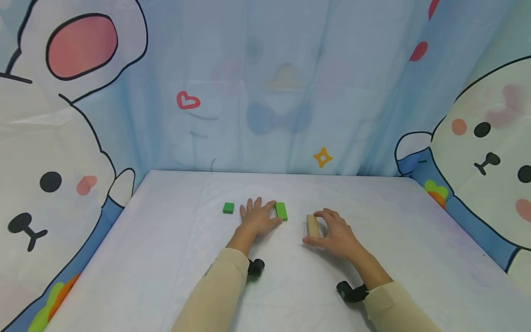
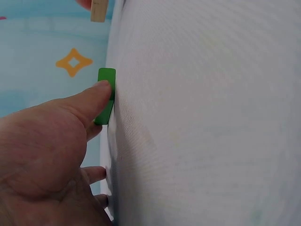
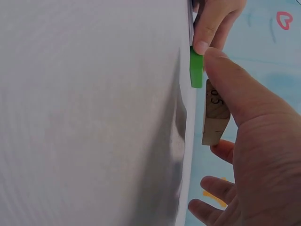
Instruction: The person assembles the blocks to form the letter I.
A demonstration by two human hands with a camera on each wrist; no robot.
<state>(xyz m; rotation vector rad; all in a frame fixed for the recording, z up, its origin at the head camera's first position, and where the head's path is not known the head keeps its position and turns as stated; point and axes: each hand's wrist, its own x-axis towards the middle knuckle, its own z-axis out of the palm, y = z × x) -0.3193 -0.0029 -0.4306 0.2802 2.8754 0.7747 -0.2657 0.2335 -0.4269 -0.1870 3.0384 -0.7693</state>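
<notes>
In the head view my left hand (image 1: 258,220) lies low over the white table, pinching a long green block (image 1: 281,211) between thumb and index finger, its other fingers spread. The left wrist view shows the thumb along the near end of that green block (image 2: 106,75), which rests on the cloth. My right hand (image 1: 338,234) grips a plain wooden block (image 1: 312,226) by its two ends, thumb nearest me. Dark characters mark an end of the wooden block (image 3: 217,101), and a gap separates it from the tabletop in the right wrist view.
A small green block (image 1: 228,208) sits left of my left hand. White cloth covers the table (image 1: 199,258). Behind it hangs a blue curtain (image 1: 224,129) printed with cartoon animals. Each wrist carries a small black camera, such as the right one (image 1: 350,293).
</notes>
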